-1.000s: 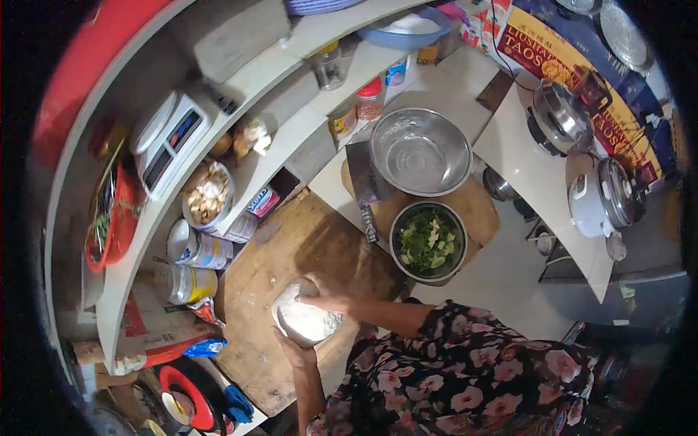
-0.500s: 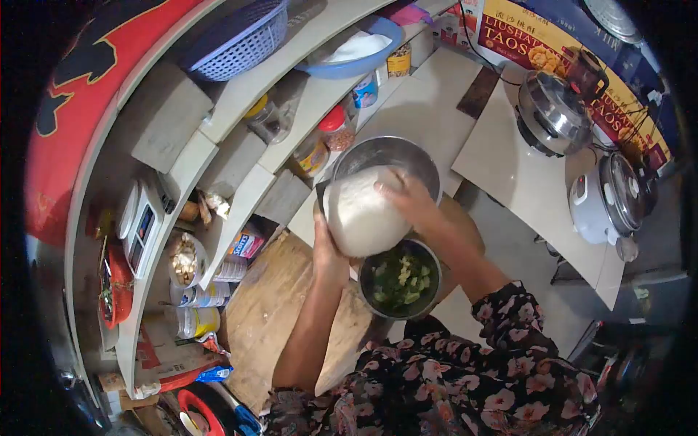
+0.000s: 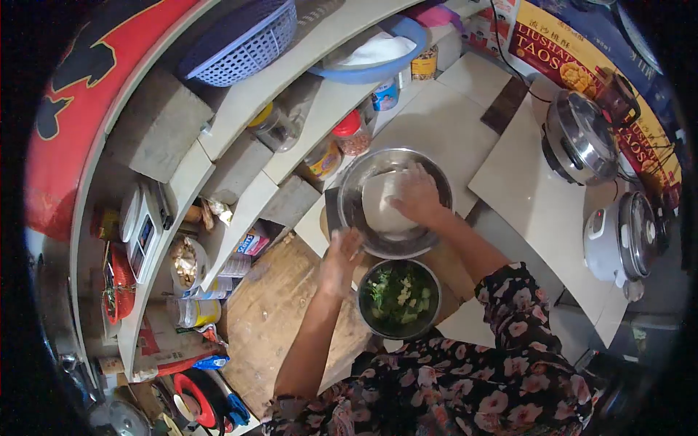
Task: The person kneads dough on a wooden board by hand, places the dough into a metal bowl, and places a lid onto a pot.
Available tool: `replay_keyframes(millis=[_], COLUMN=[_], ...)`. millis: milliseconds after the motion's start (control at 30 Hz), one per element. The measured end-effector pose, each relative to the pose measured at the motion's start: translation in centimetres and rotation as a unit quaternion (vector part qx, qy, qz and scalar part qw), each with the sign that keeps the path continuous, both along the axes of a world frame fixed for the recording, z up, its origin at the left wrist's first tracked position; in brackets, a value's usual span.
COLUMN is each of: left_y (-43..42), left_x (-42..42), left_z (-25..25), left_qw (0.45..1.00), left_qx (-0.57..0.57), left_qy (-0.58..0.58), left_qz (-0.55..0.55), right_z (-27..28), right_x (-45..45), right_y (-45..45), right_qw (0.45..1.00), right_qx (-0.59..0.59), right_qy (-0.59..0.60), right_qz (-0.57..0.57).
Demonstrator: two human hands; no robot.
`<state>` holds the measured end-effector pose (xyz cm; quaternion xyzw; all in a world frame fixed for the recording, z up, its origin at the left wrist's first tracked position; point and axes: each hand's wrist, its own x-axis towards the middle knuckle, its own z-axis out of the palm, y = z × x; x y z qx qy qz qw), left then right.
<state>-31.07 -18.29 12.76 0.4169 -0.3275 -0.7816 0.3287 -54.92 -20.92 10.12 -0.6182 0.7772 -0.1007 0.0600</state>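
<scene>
A rounded mass of white dough point(image 3: 385, 207) lies inside the large steel bowl point(image 3: 352, 236). My right hand point(image 3: 417, 196) rests on the dough's right side, its fingers spread and pointing up. At the bowl's lower left edge is my left hand point(image 3: 340, 263), somewhat blurred, with nothing visible in it and its fingers apart. Just below, a smaller steel bowl point(image 3: 363, 309) holds chopped greens point(image 3: 398, 296) with pale bits on top. Part of a wooden board point(image 3: 447, 280) shows beneath the bowls.
A large wooden board point(image 3: 273, 327) lies at lower left. Curved shelves at left carry a blue basket point(image 3: 243, 51), a kitchen scale point(image 3: 145, 232) and jars point(image 3: 351, 134). A steel pot point(image 3: 582, 138) and a white cooker point(image 3: 614, 243) stand on the right counter.
The white dough has gone from between both hands over the wooden board into the large steel bowl. My left hand has come off it; my right hand still touches it.
</scene>
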Motion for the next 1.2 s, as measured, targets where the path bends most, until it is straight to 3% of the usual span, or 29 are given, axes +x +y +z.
replay_keyframes(millis=[100, 133, 267, 400, 500, 600, 633, 733, 800, 833, 900, 933, 1000, 1133, 1200], left_y=[2.4, 3.3, 6.7, 8.7, 9.5, 10.7, 11.3, 12.3, 12.7, 13.0, 13.8, 14.0, 14.2, 14.7, 14.1], left_x=[1.3, 1.8, 5.5, 7.9, 8.5, 9.6, 10.0, 12.0, 12.5, 12.7, 13.9, 14.1, 14.7, 15.7, 14.9], left_z=[-0.2, 0.2, -1.1, -1.2, -0.8, -0.1, -0.1, -1.7, -0.7, -0.4, 0.2, 0.2, -0.1, -1.8, -2.0], left_qw=[0.999, 0.999, 0.997, 0.99, 0.986, 0.987, 0.987, 0.988, 0.991, 0.991, 0.991, 0.991, 0.99, 0.986, 0.983], left_qx=[0.013, 0.018, 0.003, 0.009, 0.024, 0.027, 0.033, 0.031, 0.035, 0.027, 0.031, 0.03, 0.044, 0.062, 0.075], left_qy=[-0.007, -0.007, -0.016, -0.036, -0.035, -0.029, -0.026, -0.031, -0.024, -0.009, -0.015, -0.009, -0.005, -0.011, -0.01], left_qz=[0.036, 0.046, 0.081, 0.133, 0.16, 0.157, 0.155, 0.146, 0.131, 0.128, 0.13, 0.133, 0.133, 0.155, 0.167], right_z=[0.9, 0.1, -3.9, -4.0, -3.0, -1.5, -1.4, -2.3, -2.3, 0.6, 3.5, 3.1, 2.4, 4.0, 3.7], right_x=[1.5, 1.8, 3.2, 3.3, 3.3, 3.0, 2.7, 0.9, 0.7, 0.7, 1.8, 1.8, 1.2, 0.0, -0.5], right_y=[-2.3, -2.8, -0.5, -0.3, -1.2, -2.5, -2.8, 0.8, -0.8, -1.6, -2.3, -2.3, -2.3, -0.4, -0.8], right_qw=[0.958, 0.954, 0.976, 0.969, 0.988, 0.997, 0.991, 0.996, 0.997, 0.984, 0.968, 0.968, 0.993, 0.995, 0.999], right_qx=[-0.256, -0.269, -0.152, -0.176, -0.002, -0.023, -0.101, 0.03, 0.057, 0.165, 0.237, 0.239, 0.072, 0.063, -0.009], right_qy=[-0.017, -0.012, 0.01, 0.024, -0.032, -0.021, -0.03, -0.038, -0.016, -0.023, -0.059, -0.059, -0.09, -0.079, 0.005], right_qz=[0.127, 0.131, 0.155, 0.168, 0.148, 0.072, 0.079, 0.07, 0.051, 0.064, 0.06, 0.054, 0.001, -0.01, 0.033])
